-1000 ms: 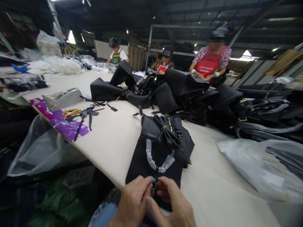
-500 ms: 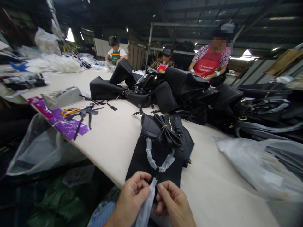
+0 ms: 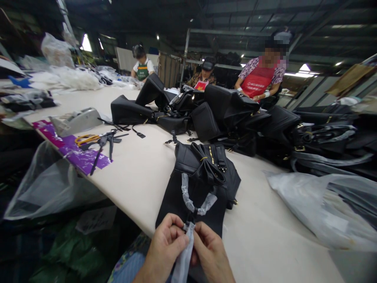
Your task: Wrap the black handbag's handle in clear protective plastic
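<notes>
A black handbag (image 3: 203, 177) lies on the cream table (image 3: 141, 173) in front of me, its handle wound in clear plastic wrap (image 3: 191, 200). My left hand (image 3: 166, 247) and my right hand (image 3: 210, 251) meet at the near end of the handle. Both pinch a strip of thin whitish wrap (image 3: 184, 259) that hangs down between them. The fitting under the fingertips is hidden.
A heap of black bags (image 3: 224, 114) fills the middle and right of the table. Bagged goods in clear plastic (image 3: 318, 204) lie at the right. Scissors (image 3: 88, 139) and straps rest on a purple sheet (image 3: 73, 151) beside a tape dispenser (image 3: 75, 122). Three people work at the far side.
A strip of whitish wrap has come into my fingers and now hangs between both hands. The hands have drawn slightly closer at the handle's end. The bag has not moved.
</notes>
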Demonstrator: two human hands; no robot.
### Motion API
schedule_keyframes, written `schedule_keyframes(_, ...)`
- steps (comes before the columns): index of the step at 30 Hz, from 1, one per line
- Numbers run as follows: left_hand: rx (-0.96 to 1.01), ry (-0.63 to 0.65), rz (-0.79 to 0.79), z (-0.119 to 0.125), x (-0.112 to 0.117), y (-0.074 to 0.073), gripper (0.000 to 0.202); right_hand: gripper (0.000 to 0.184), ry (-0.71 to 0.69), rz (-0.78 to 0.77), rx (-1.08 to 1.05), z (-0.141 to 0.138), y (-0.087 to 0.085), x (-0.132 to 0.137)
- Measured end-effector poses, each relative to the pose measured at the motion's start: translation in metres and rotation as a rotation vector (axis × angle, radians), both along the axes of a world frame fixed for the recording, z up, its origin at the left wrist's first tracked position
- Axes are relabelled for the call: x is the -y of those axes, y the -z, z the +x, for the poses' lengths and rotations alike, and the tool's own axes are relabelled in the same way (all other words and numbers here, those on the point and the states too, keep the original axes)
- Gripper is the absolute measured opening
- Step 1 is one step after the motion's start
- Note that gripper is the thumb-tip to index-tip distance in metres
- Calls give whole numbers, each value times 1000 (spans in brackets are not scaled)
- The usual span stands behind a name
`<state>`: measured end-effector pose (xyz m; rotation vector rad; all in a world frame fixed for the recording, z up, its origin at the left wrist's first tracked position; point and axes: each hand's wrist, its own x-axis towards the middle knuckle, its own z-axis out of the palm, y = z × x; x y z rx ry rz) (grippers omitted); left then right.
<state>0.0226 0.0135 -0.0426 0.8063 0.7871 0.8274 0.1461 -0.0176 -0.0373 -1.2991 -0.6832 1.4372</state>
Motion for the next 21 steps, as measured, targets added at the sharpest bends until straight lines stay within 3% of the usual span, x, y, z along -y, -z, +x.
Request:
schedule_keyframes(8,-18,0,-10,-2,-1,-11,54,47,-107,-151,-383,13,-7,-2)
schedule_keyframes(15,102,62,-234,-2,0,-9,48,36,-336,-74,-703,19,-9,-2)
schedule_keyframes(21,187,172,-340,-4,-3,-11,44,40,-451,-58,-776,22,-19,-8)
